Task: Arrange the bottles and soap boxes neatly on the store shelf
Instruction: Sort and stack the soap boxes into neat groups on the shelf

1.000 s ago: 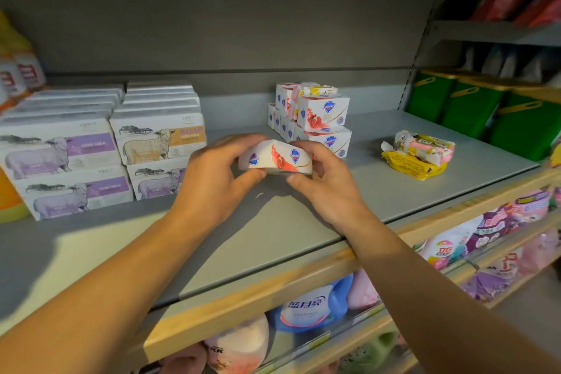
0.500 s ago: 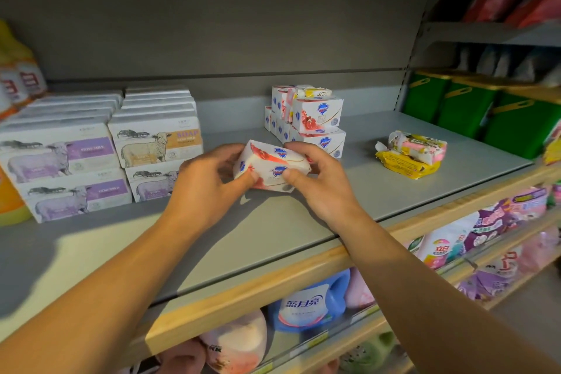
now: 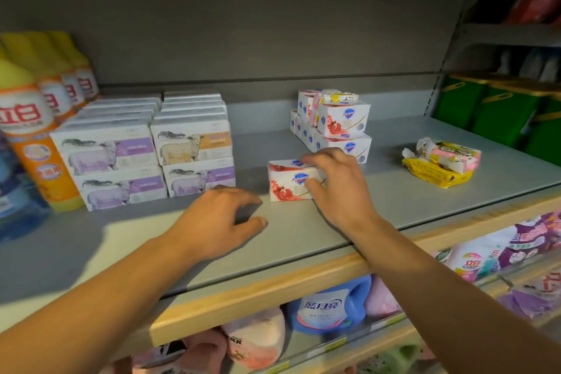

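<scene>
A white soap box with a red pomegranate print [image 3: 287, 182] stands on the grey shelf [image 3: 394, 200], in front of the stack of matching white soap boxes [image 3: 337, 124]. My right hand [image 3: 340, 188] grips its right end, fingers over the top and thumb on the front. My left hand [image 3: 218, 218] hovers just left of the box with loosely curled fingers, holding nothing. Sheep-print soap boxes [image 3: 151, 149] are stacked in rows at the left. Yellow and orange bottles [image 3: 39, 118] stand at the far left.
Loose wrapped soaps, yellow and pink [image 3: 440, 161], lie on the shelf's right part. Green containers [image 3: 501, 112] fill the neighbouring shelf to the right. The wooden shelf edge [image 3: 258, 291] runs below my wrists, with detergent bottles [image 3: 324, 304] on the lower shelf.
The soap box, held in the air by both hands before, now stands on the shelf. My left hand has let go and drawn back to the left; my right hand still holds it.
</scene>
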